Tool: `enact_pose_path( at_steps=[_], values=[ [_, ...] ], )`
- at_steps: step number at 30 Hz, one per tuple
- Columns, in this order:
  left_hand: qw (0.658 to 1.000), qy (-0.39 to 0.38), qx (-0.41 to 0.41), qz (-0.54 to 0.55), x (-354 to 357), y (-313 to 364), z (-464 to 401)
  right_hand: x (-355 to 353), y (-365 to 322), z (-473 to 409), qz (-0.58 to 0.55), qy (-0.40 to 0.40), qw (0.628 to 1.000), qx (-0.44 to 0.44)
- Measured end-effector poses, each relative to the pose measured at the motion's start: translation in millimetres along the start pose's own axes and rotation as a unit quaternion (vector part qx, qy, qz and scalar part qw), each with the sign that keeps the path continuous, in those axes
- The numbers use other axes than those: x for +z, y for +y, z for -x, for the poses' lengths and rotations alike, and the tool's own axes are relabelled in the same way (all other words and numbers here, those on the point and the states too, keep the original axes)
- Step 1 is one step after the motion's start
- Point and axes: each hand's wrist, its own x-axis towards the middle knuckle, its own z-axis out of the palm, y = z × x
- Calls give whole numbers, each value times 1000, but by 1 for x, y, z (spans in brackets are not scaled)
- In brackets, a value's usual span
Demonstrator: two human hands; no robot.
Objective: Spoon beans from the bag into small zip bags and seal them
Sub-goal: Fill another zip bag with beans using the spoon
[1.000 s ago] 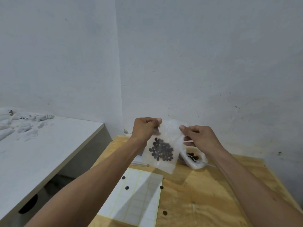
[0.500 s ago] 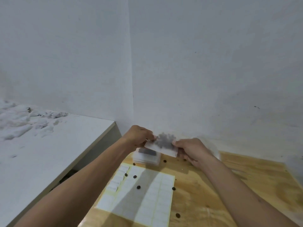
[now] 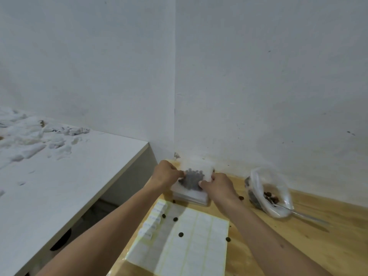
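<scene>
A small clear zip bag holding several dark beans lies on top of a stack of empty zip bags near the wall corner. My left hand pinches its left edge and my right hand pinches its right edge, fingers curled. To the right, the larger open plastic bag of beans sits on the wooden table, with a metal spoon lying in its mouth, handle pointing right.
A white label sheet lies in front of the stack with loose beans scattered on it and on the wood. A white side table with crumpled white scraps stands at the left. Walls close behind.
Both hands lowered the filled zip bag from the air down onto the stack of bags near the wall. The camera view shifted, bringing the bean bag and spoon into sight at the right.
</scene>
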Motion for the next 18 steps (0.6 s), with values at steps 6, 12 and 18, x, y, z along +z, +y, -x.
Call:
enact_pose_path(
  at_steps=[6,12,18],
  values=[
    [999,-12,8,-52,10,-1,-4,8,-4,-1,50,14,999,1],
    [997,-7,23,-70,13,0,-7,8,-4,-5,62,17,998,-2],
    [997,-5,35,-76,9,1,-1,-7,-8,4,54,14,998,-27]
  ],
)
